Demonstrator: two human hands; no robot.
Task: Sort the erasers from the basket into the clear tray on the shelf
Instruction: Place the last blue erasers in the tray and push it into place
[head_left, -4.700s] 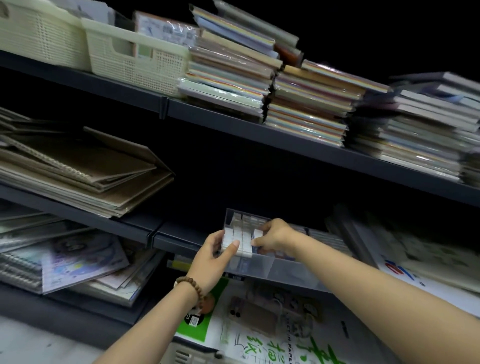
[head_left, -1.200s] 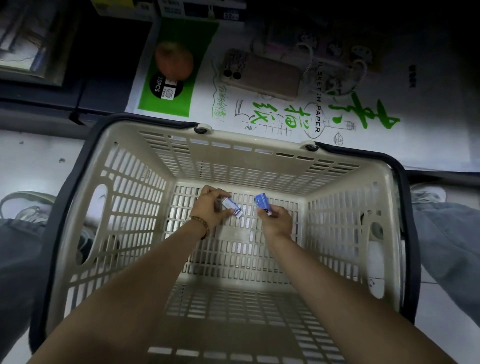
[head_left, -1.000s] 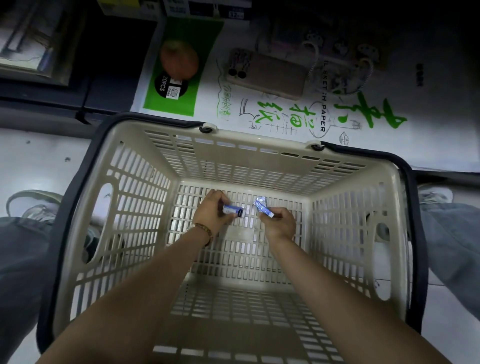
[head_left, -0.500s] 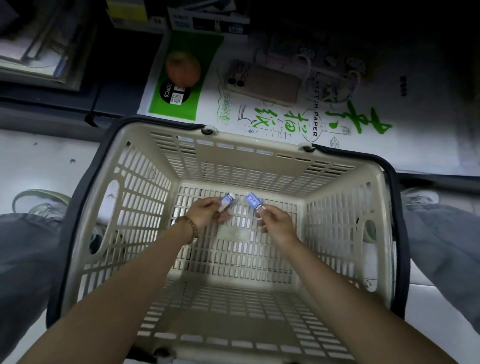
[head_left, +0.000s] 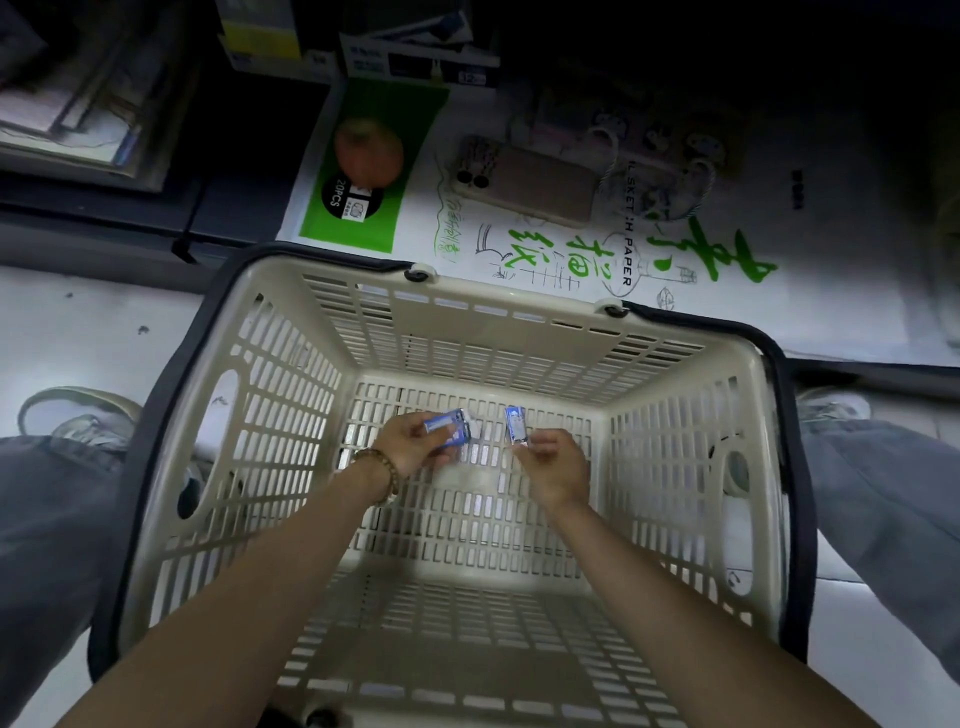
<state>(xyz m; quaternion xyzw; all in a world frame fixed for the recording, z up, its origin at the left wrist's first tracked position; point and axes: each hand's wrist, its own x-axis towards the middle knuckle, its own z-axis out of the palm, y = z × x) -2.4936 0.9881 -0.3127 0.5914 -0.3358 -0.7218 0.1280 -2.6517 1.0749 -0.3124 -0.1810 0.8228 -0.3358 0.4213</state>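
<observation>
I look straight down into a cream slatted basket (head_left: 291, 395) with a dark rim, standing on the floor. Both my hands are inside it, above its bottom. My left hand (head_left: 415, 449), with a bead bracelet on the wrist, grips blue-wrapped erasers (head_left: 449, 428), two as far as I can tell. My right hand (head_left: 556, 462) pinches one blue-wrapped eraser (head_left: 515, 426) between thumb and fingers. No other eraser shows on the basket's bottom. The clear tray is out of view.
A pack of sketch paper with green lettering (head_left: 597, 249) lies on the low shelf beyond the basket, with a phone (head_left: 524, 179) on it. Dark shelf edge (head_left: 130, 218) at far left. My legs and shoes (head_left: 78, 421) flank the basket on the pale floor.
Earlier both hands were at the clear tray on the shelf. Since then the view dropped to the basket and each hand has picked up erasers; over the last second they have risen slightly.
</observation>
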